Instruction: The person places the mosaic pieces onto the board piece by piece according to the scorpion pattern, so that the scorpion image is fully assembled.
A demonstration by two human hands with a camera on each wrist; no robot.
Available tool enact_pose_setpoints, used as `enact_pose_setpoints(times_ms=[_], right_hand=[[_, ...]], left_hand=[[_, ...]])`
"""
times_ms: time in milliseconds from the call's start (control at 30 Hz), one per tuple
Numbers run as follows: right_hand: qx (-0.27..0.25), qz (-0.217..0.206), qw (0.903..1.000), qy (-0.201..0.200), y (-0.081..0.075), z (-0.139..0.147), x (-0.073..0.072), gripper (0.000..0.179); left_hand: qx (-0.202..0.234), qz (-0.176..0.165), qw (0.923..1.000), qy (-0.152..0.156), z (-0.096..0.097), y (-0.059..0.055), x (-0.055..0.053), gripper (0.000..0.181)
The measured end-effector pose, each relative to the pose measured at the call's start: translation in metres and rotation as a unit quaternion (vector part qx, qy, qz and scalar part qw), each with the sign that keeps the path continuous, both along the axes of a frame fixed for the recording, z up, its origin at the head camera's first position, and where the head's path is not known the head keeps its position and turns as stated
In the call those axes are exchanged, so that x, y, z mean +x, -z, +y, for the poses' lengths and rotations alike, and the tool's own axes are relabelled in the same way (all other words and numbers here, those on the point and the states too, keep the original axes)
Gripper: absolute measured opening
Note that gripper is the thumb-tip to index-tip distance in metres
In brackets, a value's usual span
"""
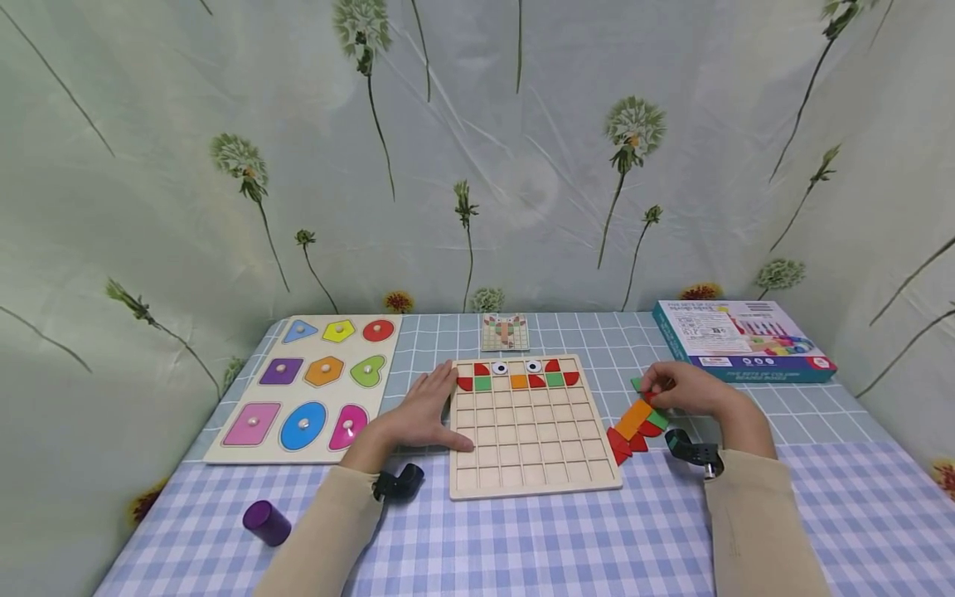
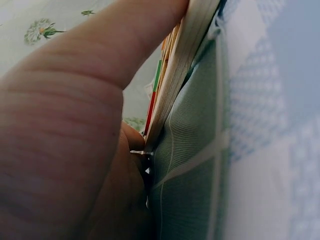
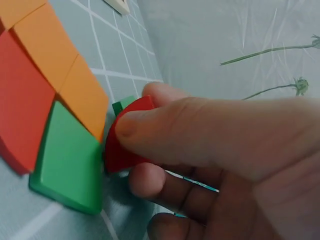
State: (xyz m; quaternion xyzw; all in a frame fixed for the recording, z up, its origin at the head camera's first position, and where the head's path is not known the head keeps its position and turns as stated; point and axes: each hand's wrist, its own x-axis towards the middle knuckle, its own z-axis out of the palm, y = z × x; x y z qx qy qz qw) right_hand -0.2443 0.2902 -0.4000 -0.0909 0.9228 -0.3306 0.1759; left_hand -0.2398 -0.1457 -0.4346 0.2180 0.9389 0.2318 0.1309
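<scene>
Fingers [image 3: 147,179] of the right hand [image 1: 685,388] pinch a red piece [image 3: 119,152], thumb over its face, at the far end of a pile [image 1: 634,420] of red, orange and green pieces. This pile lies just right of the board [image 1: 537,439]. Alongside its left edge lies the left hand [image 1: 421,414], fingers extended forward and thumb out over the grid; the left wrist view is so close and dim that I cannot tell how the fingertips meet the wood. Two eyes [image 1: 533,366] and several red, green and orange pieces sit in the two far rows. Behind is a card [image 1: 504,333]; a knob puzzle [image 1: 287,394] and purple cylinder [image 1: 267,522] lie left, a box [image 1: 746,340] far right.
</scene>
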Motion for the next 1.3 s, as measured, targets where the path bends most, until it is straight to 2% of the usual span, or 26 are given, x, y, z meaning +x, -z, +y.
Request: enact_pose_setpoints(times_ms=[133, 500, 600, 800, 1067, 1300], right_hand=[[-0.008, 0.014, 0.9998, 0.008, -0.003, -0.004, 0.0, 0.016], [-0.002, 0.087, 0.9958, 0.028, -0.012, -0.027, -0.003, 0.02], [-0.007, 0.1, 0.9947, 0.024, -0.013, -0.035, -0.004, 0.019], [-0.008, 0.123, 0.9923, 0.013, -0.011, -0.05, -0.008, 0.017], [-0.032, 0.142, 0.989, 0.029, -0.007, -0.073, -0.01, 0.019], [-0.033, 0.18, 0.9831, 0.013, -0.007, -0.093, -0.01, 0.021]], left_hand=[[0.002, -0.001, 1.0, 0.001, -0.001, 0.0, 0.0, 0.126], [0.0, -0.002, 1.0, 0.004, -0.002, 0.0, 0.0, 0.125], [0.003, -0.003, 1.0, 0.004, -0.002, -0.001, 0.001, 0.125], [0.002, -0.001, 1.0, 0.006, 0.0, -0.003, 0.002, 0.124], [0.008, -0.001, 1.0, 0.003, -0.001, -0.003, 0.002, 0.126], [0.005, 0.001, 1.0, 0.004, -0.001, -0.002, 0.002, 0.125]])
